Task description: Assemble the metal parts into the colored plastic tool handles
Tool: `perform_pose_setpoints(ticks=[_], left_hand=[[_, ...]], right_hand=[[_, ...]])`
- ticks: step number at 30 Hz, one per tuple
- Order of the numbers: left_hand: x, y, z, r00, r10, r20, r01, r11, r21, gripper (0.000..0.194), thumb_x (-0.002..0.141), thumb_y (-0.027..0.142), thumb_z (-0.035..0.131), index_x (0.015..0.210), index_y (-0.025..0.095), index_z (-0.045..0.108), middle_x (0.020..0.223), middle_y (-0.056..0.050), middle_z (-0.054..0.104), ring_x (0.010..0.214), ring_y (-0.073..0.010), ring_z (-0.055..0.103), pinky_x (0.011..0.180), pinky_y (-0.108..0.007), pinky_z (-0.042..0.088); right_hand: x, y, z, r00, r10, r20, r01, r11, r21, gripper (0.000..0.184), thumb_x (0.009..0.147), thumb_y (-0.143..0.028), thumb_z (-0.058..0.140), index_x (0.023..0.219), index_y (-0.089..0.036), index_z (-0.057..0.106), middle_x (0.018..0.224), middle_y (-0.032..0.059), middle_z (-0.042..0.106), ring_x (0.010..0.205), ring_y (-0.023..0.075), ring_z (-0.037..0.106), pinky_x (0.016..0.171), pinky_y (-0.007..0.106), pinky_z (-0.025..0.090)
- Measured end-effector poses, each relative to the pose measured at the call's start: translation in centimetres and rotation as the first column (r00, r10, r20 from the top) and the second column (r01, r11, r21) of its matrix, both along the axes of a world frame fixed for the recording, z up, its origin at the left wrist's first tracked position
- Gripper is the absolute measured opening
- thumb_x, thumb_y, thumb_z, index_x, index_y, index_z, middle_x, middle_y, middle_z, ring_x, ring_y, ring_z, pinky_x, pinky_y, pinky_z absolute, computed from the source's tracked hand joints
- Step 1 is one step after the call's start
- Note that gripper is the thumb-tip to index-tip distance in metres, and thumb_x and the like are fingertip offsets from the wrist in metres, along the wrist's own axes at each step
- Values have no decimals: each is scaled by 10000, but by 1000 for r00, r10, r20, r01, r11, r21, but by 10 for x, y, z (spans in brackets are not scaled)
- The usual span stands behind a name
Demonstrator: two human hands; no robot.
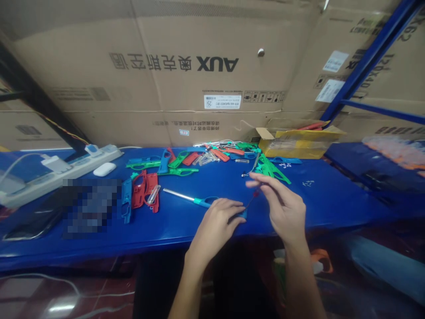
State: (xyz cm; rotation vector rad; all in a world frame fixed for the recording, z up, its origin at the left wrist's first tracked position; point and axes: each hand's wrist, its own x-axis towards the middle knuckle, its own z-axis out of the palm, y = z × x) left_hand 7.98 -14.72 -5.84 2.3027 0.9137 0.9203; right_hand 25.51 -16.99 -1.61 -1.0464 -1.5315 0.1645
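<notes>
My left hand (219, 221) is closed over the handle of a blue long-nosed lighter (202, 202), which lies on the blue table with its metal tube pointing left. My right hand (282, 204) pinches a slim screwdriver (255, 194) with a dark shaft and a bit of red showing. The shaft slants down to the blue handle beside my left fingers; whether its tip touches a screw is hidden. Left of the lighter lie red casing halves (139, 195), a clear fuel tank (153, 195) and a blue casing piece (126, 199).
Green casings (270, 168) and several loose lighter parts (209, 157) lie along the back, by a yellow-taped carton (295, 144). A power strip (66, 170), white earbud case (104, 169) and dark phone (36, 219) occupy the left. Large cardboard (175, 88) stands behind the table.
</notes>
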Motion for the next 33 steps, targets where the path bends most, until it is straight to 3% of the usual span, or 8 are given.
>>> perform_pose_setpoints(ticks=[3,6,9,12,17,22,27,33], left_hand=[[0,0,0,1000,-3,-3,3,1000,-1,238,917,259,711,1155,263,726,1215,-9,724,1151,-210,625,1039,-391,451],[0,1,-1,1000,-5,1,5,1000,-10,232,914,259,715,1145,265,729,1206,-3,727,1142,-210,629,1038,-388,449],[0,0,-1,1000,-2,4,2,1000,-13,232,907,260,722,1139,262,729,1197,2,730,1135,-209,630,1038,-384,446],[0,0,0,1000,-3,-1,3,1000,-6,235,912,260,717,1147,262,725,1211,6,724,1149,-208,623,1048,-382,435],[-1,0,0,1000,-11,-5,11,1000,-12,239,918,270,710,1156,261,723,1215,0,723,1153,-209,622,1047,-383,437],[-1,-1,1,1000,-5,0,5,1000,5,225,917,270,710,1141,260,729,1216,-3,724,1149,-206,627,1047,-385,438],[0,-1,0,1000,-5,-2,5,1000,3,223,913,273,714,1135,264,732,1219,-4,724,1153,-209,624,1048,-389,442],[-1,-1,1,1000,-1,-6,1,1000,3,223,916,276,712,1137,259,730,1216,2,725,1150,-200,626,1047,-380,439]], right_hand=[[-2,2,-3,996,-60,-58,62,998,20,197,926,-239,678,1116,-263,723,922,27,730,813,186,712,756,349,601],[-1,6,-2,988,-151,15,149,986,69,184,938,-255,661,1103,-273,741,961,40,717,899,198,701,805,351,587],[4,5,-1,1000,-5,25,7,998,-64,304,1032,-241,479,1267,-286,667,1174,59,712,1075,209,696,914,372,570],[10,0,-5,991,106,-80,-117,984,-134,296,1011,-235,536,1276,-304,647,1125,37,718,963,195,732,869,363,589],[10,-4,-6,997,-74,22,73,997,30,345,886,-201,729,1211,-314,710,899,3,676,816,169,681,788,336,574],[6,-1,1,999,41,30,-40,998,-58,347,1015,-192,511,1303,-309,666,1150,51,713,983,187,698,795,338,583],[7,4,1,995,-98,-23,99,993,62,236,896,-216,718,1109,-310,763,865,3,682,793,168,671,725,323,561],[9,0,4,991,128,24,-126,988,-91,356,1016,-195,507,1315,-321,657,1140,45,713,1006,191,693,845,358,579]])
